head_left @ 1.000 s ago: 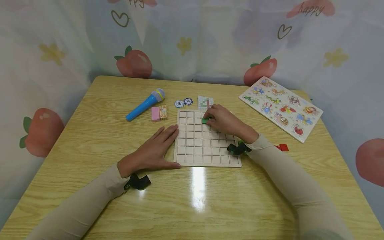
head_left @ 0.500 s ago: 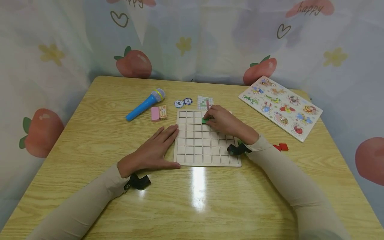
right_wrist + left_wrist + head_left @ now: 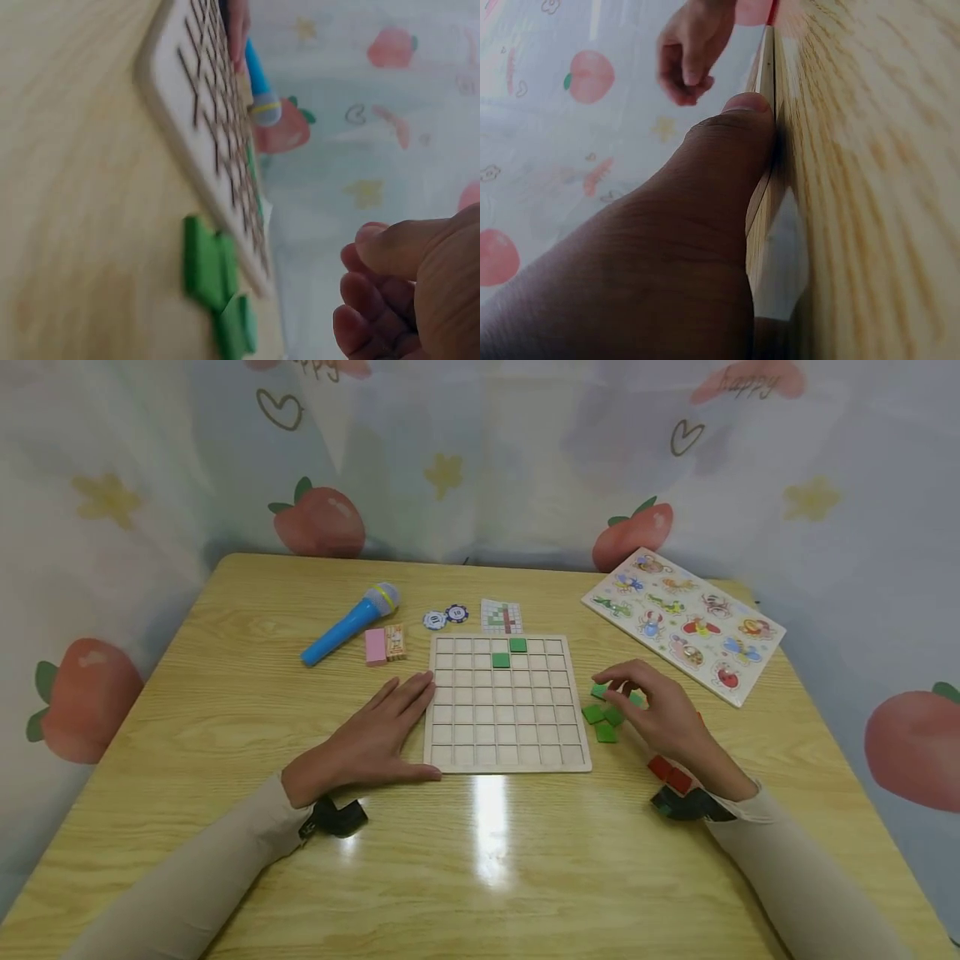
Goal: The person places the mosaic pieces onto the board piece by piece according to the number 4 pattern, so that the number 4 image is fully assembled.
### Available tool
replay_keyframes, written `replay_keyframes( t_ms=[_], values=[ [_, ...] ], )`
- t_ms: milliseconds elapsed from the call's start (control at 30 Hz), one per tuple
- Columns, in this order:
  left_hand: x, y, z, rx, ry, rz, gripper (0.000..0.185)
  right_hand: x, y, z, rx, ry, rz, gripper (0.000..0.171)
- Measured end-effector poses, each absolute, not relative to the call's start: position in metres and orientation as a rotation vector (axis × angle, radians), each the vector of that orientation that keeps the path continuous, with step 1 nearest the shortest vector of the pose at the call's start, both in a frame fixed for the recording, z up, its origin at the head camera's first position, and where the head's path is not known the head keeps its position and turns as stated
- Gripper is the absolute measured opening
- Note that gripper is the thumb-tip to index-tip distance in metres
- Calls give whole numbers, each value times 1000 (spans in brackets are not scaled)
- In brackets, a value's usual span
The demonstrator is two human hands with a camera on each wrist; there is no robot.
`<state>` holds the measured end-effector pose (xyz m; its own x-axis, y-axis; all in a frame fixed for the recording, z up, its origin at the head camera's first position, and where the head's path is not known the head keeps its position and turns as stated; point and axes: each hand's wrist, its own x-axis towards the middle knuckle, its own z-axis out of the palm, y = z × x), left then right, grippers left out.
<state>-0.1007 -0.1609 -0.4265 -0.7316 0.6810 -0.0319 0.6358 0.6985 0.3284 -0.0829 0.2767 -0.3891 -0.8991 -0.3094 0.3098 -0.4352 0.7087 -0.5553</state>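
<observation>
A wooden grid board (image 3: 483, 714) lies on the table, with one green square tile (image 3: 518, 645) in its top row and another green tile (image 3: 501, 660) in the row below. My left hand (image 3: 363, 735) rests against the board's left side, fingers stretched out and thumb at the front corner. To the board's right, my right hand (image 3: 663, 710) hovers over several loose green tiles (image 3: 607, 733), its fingers loosely bent. In the right wrist view, nothing shows between that hand's thumb and fingers. Red tiles (image 3: 670, 773) lie partly hidden beneath the right hand and wrist.
Behind the board lies a card with a printed coloured grid (image 3: 500, 617). Two poker chips (image 3: 446, 617), a pink block (image 3: 376, 646) beside a small patterned box (image 3: 395, 642), and a blue toy microphone (image 3: 352, 623) are farther left. An insect puzzle board (image 3: 684, 622) lies back right.
My right hand has let go of a green tile in the board's second row and moved right, over the loose green tiles. The left hand keeps its place at the board.
</observation>
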Motion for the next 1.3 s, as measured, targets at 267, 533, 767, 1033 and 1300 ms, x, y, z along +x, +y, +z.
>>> replay_keyframes(
  t_ms=[267,533,767,1033,1300],
  values=[
    [-102,-162,-429,1072,2753,446,132,-73,296,-414,637,-2774,1017,32],
    [-101,-162,-426,1079,2748,476,130,-78,292,-420,595,-2855,924,27],
    [-101,-161,-426,1071,2749,460,132,-79,290,-420,578,-2876,898,26],
    [-102,-162,-428,1068,2752,438,132,-81,290,-421,616,-2865,847,26],
    [-102,-161,-426,1086,2753,444,130,-83,287,-420,607,-2881,836,21]
  ],
)
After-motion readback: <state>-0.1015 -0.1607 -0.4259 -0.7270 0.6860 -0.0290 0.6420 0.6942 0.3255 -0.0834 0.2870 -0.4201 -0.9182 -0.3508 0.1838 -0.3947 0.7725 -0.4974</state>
